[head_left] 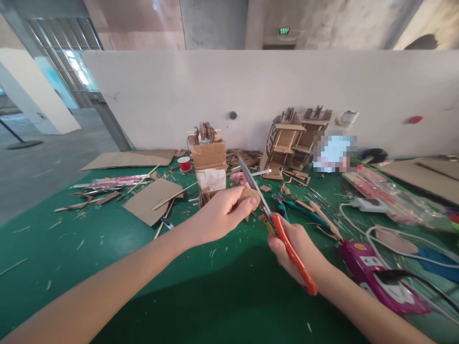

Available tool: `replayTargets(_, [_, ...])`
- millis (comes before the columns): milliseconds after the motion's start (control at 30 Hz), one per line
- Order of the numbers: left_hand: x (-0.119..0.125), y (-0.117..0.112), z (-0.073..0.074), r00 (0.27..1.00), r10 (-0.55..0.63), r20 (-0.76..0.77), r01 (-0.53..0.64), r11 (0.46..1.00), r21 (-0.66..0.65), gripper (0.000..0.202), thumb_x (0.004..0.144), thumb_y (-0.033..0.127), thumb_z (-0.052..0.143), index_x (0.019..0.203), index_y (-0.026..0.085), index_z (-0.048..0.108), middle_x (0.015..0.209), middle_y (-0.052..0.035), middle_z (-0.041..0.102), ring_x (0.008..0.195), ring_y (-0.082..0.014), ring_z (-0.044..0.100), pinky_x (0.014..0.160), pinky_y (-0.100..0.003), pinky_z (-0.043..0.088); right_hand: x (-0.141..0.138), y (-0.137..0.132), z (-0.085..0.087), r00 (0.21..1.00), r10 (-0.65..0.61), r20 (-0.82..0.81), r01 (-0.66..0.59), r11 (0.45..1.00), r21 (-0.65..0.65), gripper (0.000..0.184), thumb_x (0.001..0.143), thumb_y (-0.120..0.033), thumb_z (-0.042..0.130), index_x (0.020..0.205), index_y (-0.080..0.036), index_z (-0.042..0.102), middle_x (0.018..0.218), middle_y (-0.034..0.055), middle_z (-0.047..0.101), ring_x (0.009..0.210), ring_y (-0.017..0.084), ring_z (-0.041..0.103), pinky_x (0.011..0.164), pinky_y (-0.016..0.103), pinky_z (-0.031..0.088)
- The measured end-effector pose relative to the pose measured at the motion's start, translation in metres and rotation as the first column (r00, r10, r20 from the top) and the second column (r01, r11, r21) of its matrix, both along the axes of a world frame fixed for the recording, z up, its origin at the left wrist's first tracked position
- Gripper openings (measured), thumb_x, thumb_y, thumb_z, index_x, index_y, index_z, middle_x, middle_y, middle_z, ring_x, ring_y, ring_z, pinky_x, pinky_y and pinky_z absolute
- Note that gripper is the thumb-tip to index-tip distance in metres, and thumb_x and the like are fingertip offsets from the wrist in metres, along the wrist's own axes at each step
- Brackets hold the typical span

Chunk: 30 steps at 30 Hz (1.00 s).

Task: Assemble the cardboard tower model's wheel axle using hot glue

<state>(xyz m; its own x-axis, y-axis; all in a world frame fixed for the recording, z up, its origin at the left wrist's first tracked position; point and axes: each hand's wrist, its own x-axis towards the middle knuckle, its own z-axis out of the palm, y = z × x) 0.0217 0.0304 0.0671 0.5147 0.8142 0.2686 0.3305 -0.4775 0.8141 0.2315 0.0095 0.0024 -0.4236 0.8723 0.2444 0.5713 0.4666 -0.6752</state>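
My left hand (223,213) is closed on a small rounded piece of cardboard (251,196), pinched between thumb and fingers above the green table (107,248). My right hand (296,248) grips orange-handled scissors (276,224). Their long metal blades point up and away to the left, and they meet the right edge of the cardboard piece. Both hands hover near the middle of the table, close together.
A small cardboard box model (208,160) and a cardboard shelf model (294,138) stand by the white wall. A flat cardboard sheet (153,199), sticks and scraps lie left. A purple power strip (380,277), white cables, teal pliers (297,208) and a red spool (185,163) are around.
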Motion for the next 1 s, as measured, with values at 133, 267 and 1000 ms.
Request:
replayTargets(133, [-0.0019, 0.0035, 0.0012, 0.997, 0.015, 0.073, -0.014, 1.000, -0.006, 0.030, 0.096, 0.038, 0.042, 0.078, 0.016, 0.053, 0.058, 0.0054, 0.041, 0.046, -0.0051, 0.036, 0.043, -0.019, 0.030, 0.0034, 0.0033, -0.0008, 0.992, 0.018, -0.122, -0.020, 1.000, -0.017, 0.059, 0.090, -0.066, 0.031, 0.113, -0.015, 0.050, 0.065, 0.0032, 0.064, 0.054, 0.018, 0.061, 0.055, 0.030, 0.049])
replayTargets(267, [-0.0038, 0.0070, 0.0038, 0.987, 0.065, 0.149, -0.057, 0.997, -0.059, 0.028, 0.095, 0.040, 0.044, 0.088, 0.017, 0.058, 0.059, 0.0036, 0.053, 0.044, -0.0055, 0.049, 0.043, -0.018, 0.038, 0.0071, 0.0044, -0.0012, 0.979, 0.068, -0.191, -0.079, 0.996, -0.046, 0.060, 0.089, -0.063, 0.036, 0.125, -0.015, 0.045, 0.086, 0.0097, 0.070, 0.075, 0.024, 0.068, 0.066, 0.034, 0.055])
replayTargets(1000, [0.0018, 0.0066, 0.0010, 0.931, 0.164, 0.326, -0.125, 0.983, -0.137, 0.025, 0.090, 0.034, 0.056, 0.071, 0.017, 0.058, 0.048, 0.0040, 0.053, 0.046, -0.0069, 0.048, 0.047, -0.018, 0.040, 0.0083, 0.0067, -0.0045, 0.986, 0.148, -0.081, -0.139, 0.985, 0.107, 0.075, 0.085, -0.063, 0.048, 0.142, -0.019, 0.028, 0.126, 0.0170, 0.058, 0.114, 0.033, 0.058, 0.081, 0.042, 0.055])
